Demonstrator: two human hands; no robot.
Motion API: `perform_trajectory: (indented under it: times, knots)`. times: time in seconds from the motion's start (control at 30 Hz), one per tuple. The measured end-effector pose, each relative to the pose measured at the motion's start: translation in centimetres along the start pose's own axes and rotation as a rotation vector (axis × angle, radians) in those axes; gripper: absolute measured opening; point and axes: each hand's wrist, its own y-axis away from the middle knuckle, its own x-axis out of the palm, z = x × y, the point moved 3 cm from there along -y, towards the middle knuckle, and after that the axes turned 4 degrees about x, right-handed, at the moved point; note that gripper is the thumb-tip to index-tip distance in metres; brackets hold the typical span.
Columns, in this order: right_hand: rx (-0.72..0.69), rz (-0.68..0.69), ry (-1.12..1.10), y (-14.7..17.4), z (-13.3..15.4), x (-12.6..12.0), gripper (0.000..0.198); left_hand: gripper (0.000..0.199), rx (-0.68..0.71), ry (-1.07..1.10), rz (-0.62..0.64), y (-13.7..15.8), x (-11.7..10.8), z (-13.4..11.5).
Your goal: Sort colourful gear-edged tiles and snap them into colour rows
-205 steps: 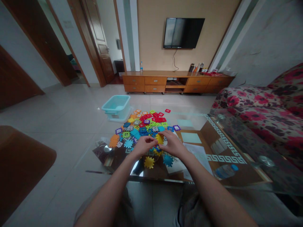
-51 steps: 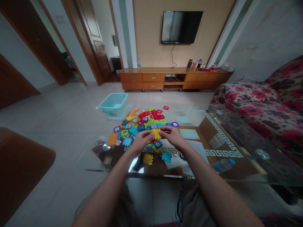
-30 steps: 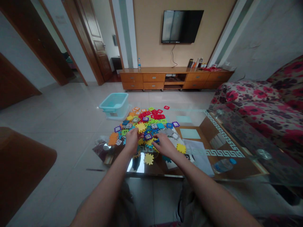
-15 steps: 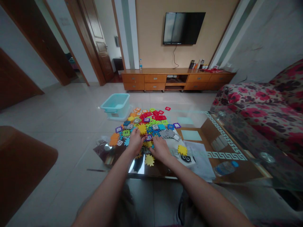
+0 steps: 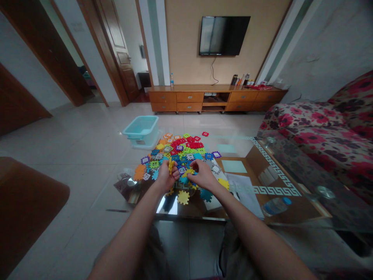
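My left hand (image 5: 166, 177) is closed on a yellow interlocking tile (image 5: 171, 166), which stands on edge between the thumb and fingers. My right hand (image 5: 202, 174) has its thumb and fingers curled around another yellow tile (image 5: 190, 172), just above the pile. Under and beyond both hands spreads a heap of toothed plastic tiles in red, green, blue, orange and grey. A purple-and-white window tile (image 5: 182, 170) lies between the hands. Nearer me are a pale yellow tile (image 5: 183, 197) and a teal tile (image 5: 206, 195).
The glass coffee table (image 5: 279, 216) carries papers (image 5: 247, 194) and a lying water bottle (image 5: 276, 207) on the right. A light teal plastic tub (image 5: 142, 134) stands at the far left. A flowered sofa (image 5: 320, 144) is to the right, a brown seat (image 5: 29, 202) to the left.
The yellow tile in my left hand has turned from facing up to edge-on. My right hand has risen slightly and now holds a yellow tile. A teal tile now shows near the front.
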Motion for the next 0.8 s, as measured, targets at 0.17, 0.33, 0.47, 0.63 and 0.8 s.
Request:
perform_trajectory:
  times: [0.17, 0.33, 0.47, 0.63, 0.8]
  knots:
    - [0.179, 0.015, -0.262, -0.7, -0.8, -1.9, 0.026, 0.040, -0.050, -0.023, 0.104, 0.6, 1.0, 0.3]
    - [0.223, 0.008, -0.409, -1.2, -2.4, -3.0, 0.025, 0.032, -0.040, -0.087, 0.163, 1.3, 1.8, 0.6]
    - [0.276, 0.041, -0.540, -1.1, -2.4, -3.1, 0.027, 0.032, -0.043, -0.138, 0.183, 1.2, 1.9, 1.0]
    - [0.353, 0.137, -0.749, -0.7, -1.1, -3.0, 0.028, 0.019, -0.117, -0.154, 0.207, 0.8, 1.4, 1.5]
    - [0.434, 0.167, -0.811, -0.5, -0.5, -2.9, 0.030, 0.027, -0.150, -0.193, 0.173, 0.7, 1.1, 1.7]
